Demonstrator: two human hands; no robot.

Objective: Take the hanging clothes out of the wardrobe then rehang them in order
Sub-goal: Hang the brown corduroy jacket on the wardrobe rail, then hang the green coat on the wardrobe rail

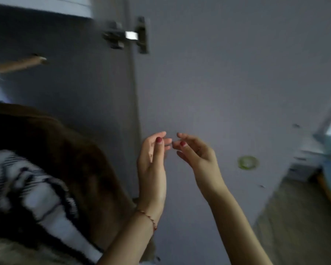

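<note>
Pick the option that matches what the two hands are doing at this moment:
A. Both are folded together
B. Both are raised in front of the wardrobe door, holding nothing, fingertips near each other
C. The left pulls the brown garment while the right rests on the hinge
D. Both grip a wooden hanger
B: the left hand and the right hand hang before the wardrobe door with loose fingers, nothing visibly between them, fingertips close.

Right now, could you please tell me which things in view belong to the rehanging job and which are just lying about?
Job: brown garment; striped garment; wooden rail; left hand and right hand, both empty.

Lying about: door hinge; round green sticker on the wardrobe door.
</note>
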